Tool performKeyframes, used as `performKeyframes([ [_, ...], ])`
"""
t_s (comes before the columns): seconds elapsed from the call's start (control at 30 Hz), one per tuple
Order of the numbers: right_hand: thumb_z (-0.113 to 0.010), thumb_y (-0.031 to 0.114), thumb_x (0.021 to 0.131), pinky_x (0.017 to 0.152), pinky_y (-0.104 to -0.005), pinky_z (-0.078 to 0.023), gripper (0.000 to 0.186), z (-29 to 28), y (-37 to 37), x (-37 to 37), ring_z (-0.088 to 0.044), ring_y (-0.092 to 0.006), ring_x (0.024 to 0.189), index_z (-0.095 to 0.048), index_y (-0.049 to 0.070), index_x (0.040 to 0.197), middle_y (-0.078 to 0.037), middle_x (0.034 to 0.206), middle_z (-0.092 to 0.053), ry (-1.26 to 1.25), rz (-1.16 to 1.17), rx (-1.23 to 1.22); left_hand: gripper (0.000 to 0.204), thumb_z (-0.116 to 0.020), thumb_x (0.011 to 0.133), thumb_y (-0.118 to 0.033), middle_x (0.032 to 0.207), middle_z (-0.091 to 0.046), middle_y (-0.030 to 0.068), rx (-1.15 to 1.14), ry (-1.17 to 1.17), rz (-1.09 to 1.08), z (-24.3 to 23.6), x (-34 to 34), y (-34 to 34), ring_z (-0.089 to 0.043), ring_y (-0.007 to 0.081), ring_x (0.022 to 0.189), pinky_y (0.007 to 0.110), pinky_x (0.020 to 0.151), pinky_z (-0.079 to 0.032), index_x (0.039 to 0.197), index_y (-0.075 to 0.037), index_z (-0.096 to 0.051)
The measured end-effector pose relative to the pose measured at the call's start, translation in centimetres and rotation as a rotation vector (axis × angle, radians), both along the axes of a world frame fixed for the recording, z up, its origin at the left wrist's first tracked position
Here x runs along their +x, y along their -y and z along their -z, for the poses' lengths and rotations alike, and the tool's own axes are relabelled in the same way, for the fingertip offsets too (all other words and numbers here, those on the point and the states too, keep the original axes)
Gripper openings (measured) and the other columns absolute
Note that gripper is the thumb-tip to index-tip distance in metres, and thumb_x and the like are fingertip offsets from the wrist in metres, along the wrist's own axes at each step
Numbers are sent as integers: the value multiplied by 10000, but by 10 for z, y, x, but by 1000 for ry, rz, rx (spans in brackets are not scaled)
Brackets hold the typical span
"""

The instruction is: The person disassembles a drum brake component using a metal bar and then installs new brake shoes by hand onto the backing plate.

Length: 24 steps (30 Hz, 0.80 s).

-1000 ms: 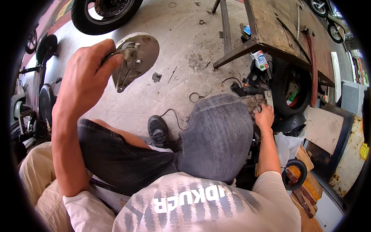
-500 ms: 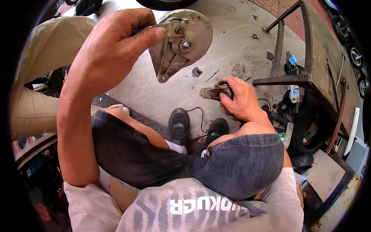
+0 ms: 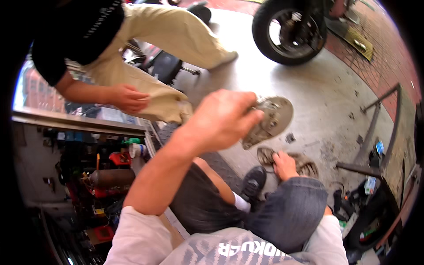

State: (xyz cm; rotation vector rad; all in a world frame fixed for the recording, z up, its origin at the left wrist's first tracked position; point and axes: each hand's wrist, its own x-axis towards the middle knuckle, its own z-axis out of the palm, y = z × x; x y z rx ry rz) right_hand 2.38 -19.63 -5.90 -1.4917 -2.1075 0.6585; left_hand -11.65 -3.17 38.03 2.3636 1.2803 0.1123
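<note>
Raised in the middle of the view, my left hand (image 3: 217, 121) grips a round, dull-metal brake backing plate (image 3: 273, 118) with a pointed lower lobe and fittings on its face. Below it, beside my right knee, my right hand (image 3: 285, 164) holds a crumpled, dirty brown rag (image 3: 304, 162) above the floor. My black shoe (image 3: 254, 181) is under the plate. The picture is somewhat blurred.
A co-worker in beige trousers (image 3: 168, 35) is at upper left, a hand (image 3: 130, 98) lowered. A vehicle's front wheel (image 3: 265, 35) stands top right. A metal bench (image 3: 399, 132) with scattered parts beside it is at right. A cluttered tool shelf (image 3: 115, 168) is at lower left.
My view has swung left, showing the co-worker and shelves. My right hand has left the pile at right and brought the rag forward. My left hand still holds the plate.
</note>
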Motion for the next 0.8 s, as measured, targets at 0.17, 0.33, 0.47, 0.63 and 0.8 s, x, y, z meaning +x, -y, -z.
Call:
performKeyframes([
  [0.17, -738, 190, 761, 792, -557, -557, 312, -12, -27, 63, -680, -423, 938, -650, 85, 1041, -191, 1003, -662, 123, 330, -243, 333, -651, 971, -338, 892, -698, 267, 48, 0, 138, 18, 49, -22, -681, 473, 928, 550, 834, -523, 964, -5, -667],
  [0.33, -764, 325, 811, 926, -490, -541, 484, -56, 19, 82, -687, -429, 1079, -699, 36, 1193, -262, 1104, -724, 45, 312, -714, 313, -689, 1004, -238, 679, -422, -6, -168, 198, 10, 43, 23, -38, -387, 74, 660, 316, 561, -360, 864, 19, -576],
  [0.47, -719, 242, 798, 868, -423, -552, 380, -77, -5, 155, -732, -353, 971, -700, 14, 1101, -235, 973, -742, -300, 615, -447, 333, -691, 1029, -314, 699, -446, -68, -262, 236, -17, 28, 35, -39, -407, 26, 605, 237, 522, -344, 861, -37, -615],
  [0.63, -625, 261, 859, 854, -519, -549, 328, -118, -68, 198, -694, -452, 974, -691, 54, 1104, -244, 1023, -713, -169, 882, -202, 352, -694, 1036, -349, 700, -456, -81, -249, 191, 80, 32, 58, -41, -408, 19, 604, 227, 525, -328, 872, -46, -624],
  [0.8, -671, 246, 909, 869, -560, -547, 251, -23, -86, 154, -667, -446, 997, -660, 109, 1120, -203, 1073, -645, 203, 594, -215, 350, -693, 1036, -344, 703, -432, -83, -323, 223, 22, 32, 45, -30, -374, 18, 610, 233, 524, -302, 876, -42, -615],
])
